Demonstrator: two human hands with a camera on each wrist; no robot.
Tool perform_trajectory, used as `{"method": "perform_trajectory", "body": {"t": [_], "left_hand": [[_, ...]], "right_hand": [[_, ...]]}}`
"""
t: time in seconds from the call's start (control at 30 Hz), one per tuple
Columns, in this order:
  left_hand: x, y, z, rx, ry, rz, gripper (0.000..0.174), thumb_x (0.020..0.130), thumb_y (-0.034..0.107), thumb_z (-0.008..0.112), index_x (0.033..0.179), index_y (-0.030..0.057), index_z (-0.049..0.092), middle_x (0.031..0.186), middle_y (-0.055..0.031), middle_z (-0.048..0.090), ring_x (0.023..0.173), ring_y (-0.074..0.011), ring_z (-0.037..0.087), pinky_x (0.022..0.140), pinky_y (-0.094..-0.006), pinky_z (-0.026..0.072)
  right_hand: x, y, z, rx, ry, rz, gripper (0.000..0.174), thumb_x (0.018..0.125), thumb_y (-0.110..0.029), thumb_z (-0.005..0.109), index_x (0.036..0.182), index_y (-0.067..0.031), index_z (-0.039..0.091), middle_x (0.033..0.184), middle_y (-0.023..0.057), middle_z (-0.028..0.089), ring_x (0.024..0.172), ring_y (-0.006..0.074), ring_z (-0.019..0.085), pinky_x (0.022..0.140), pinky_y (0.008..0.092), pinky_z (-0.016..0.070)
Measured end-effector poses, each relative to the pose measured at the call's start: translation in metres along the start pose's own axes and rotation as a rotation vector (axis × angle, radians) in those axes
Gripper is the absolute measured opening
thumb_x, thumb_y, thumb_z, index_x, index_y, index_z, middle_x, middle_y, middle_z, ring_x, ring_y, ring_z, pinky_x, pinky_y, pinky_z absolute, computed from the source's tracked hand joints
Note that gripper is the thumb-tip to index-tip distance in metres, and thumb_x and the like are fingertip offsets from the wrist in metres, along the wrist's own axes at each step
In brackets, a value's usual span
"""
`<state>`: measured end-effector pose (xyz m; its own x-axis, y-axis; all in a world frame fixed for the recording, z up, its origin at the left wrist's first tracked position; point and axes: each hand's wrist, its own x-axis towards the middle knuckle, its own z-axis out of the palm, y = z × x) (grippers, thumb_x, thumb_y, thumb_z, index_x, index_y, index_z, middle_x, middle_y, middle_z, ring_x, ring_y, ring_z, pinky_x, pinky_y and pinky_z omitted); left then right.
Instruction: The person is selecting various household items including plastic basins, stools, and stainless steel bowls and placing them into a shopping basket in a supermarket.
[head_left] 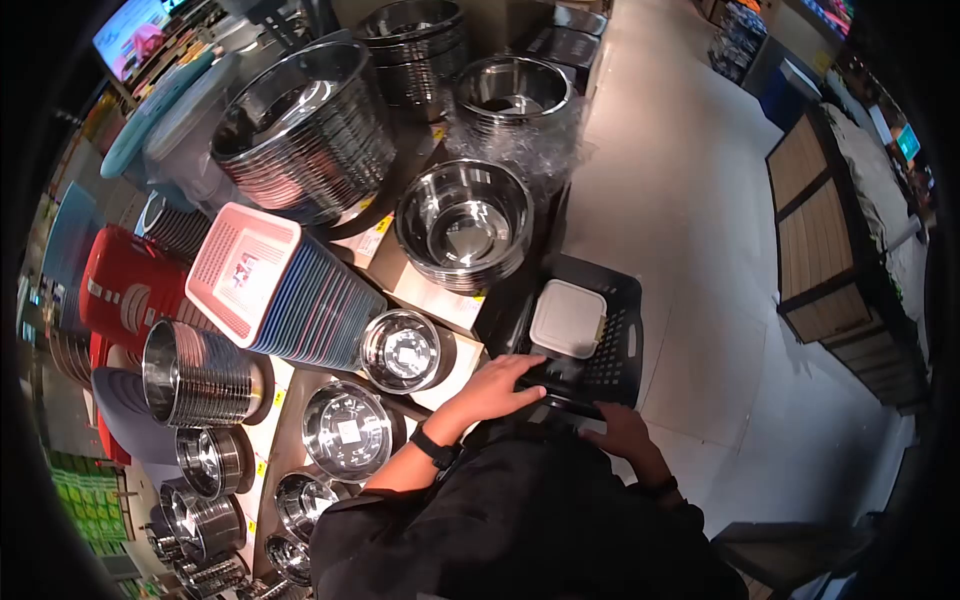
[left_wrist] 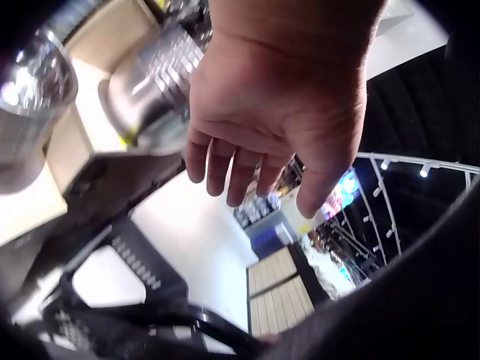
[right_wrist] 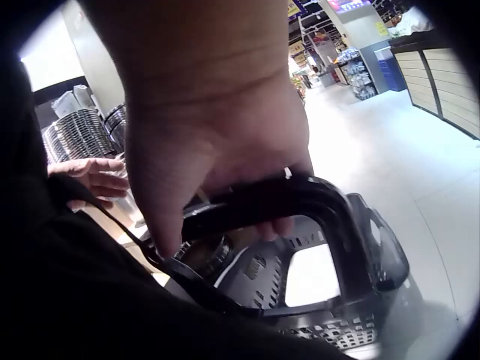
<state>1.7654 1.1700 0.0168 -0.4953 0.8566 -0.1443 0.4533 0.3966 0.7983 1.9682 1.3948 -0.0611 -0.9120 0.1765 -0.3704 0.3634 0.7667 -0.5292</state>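
Observation:
A black plastic shopping basket (head_left: pixel 625 345) hangs at the person's front, and a white lidded box (head_left: pixel 568 318) lies inside it. The right hand (right_wrist: pixel 225 150) grips the basket's black handle (right_wrist: pixel 330 206), its fingers wrapped round the bar. Over the basket's near left edge in the head view, the left hand (head_left: pixel 495 388) has its fingers extended and holds nothing. In the left wrist view that left hand (left_wrist: pixel 274 124) shows its bare palm, fingers loosely straight. A round steel basin (head_left: pixel 400 350) on the shelf is the nearest ware to it.
On the left, a display shelf (head_left: pixel 430 300) carries stacked steel basins (head_left: pixel 465 225), a tall stack of pink and blue plastic baskets (head_left: pixel 320 300) and a red plastic item (head_left: pixel 130 285). Pale floor (head_left: pixel 670 200) runs along the right, up to a wood-panelled counter (head_left: pixel 815 210).

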Motion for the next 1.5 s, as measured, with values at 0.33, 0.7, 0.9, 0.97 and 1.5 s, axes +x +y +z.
{"method": "perform_trajectory", "body": {"t": [0.33,0.7,0.9,0.97,1.5], "left_hand": [[0.035,-0.040,0.132,0.450,-0.181,-0.104,0.033,0.076,0.019,0.068,0.107,0.0114,0.062,0.106,-0.0121,0.065,0.101,-0.0318,0.063,0.086,-0.0434,0.0507],[0.067,-0.032,0.126,0.460,-0.078,-0.222,0.026,0.073,0.020,0.071,0.097,0.0130,0.064,0.092,-0.0123,0.070,0.087,-0.0327,0.067,0.076,-0.0439,0.0536],[0.104,-0.045,0.112,0.422,-0.054,-0.128,0.027,0.073,0.018,0.070,0.098,0.0125,0.063,0.090,-0.0141,0.069,0.085,-0.0334,0.067,0.074,-0.0448,0.0535],[0.119,-0.052,0.103,0.411,-0.081,-0.089,0.027,0.072,0.018,0.071,0.098,0.0124,0.063,0.089,-0.0138,0.070,0.084,-0.0337,0.067,0.074,-0.0449,0.0535],[0.247,-0.074,0.072,0.361,-0.114,0.045,0.025,0.074,0.013,0.066,0.099,0.0113,0.063,0.085,-0.0157,0.069,0.084,-0.0356,0.066,0.073,-0.0470,0.0525]], "right_hand": [[-0.001,0.039,0.009,0.073,0.065,0.066,0.043,0.071,-0.047,0.076,0.089,-0.0086,0.067,0.080,0.0125,0.069,0.085,0.0338,0.066,0.076,0.0432,0.0508],[0.023,0.050,-0.001,0.059,0.113,0.033,0.035,0.075,-0.040,0.073,0.086,-0.0085,0.065,0.074,0.0114,0.069,0.079,0.0335,0.066,0.078,0.0440,0.0476],[0.051,0.060,-0.004,0.043,0.203,0.024,0.035,0.074,-0.042,0.074,0.086,-0.0094,0.066,0.075,0.0124,0.068,0.077,0.0328,0.066,0.072,0.0441,0.0495],[0.063,0.058,-0.010,0.070,0.222,0.032,0.036,0.074,-0.043,0.075,0.086,-0.0101,0.066,0.077,0.0139,0.068,0.078,0.0329,0.066,0.070,0.0447,0.0506],[0.156,0.080,-0.067,0.005,0.203,0.346,0.032,0.070,-0.039,0.072,0.085,-0.0115,0.067,0.079,0.0136,0.068,0.080,0.0352,0.066,0.068,0.0453,0.0514]]}}
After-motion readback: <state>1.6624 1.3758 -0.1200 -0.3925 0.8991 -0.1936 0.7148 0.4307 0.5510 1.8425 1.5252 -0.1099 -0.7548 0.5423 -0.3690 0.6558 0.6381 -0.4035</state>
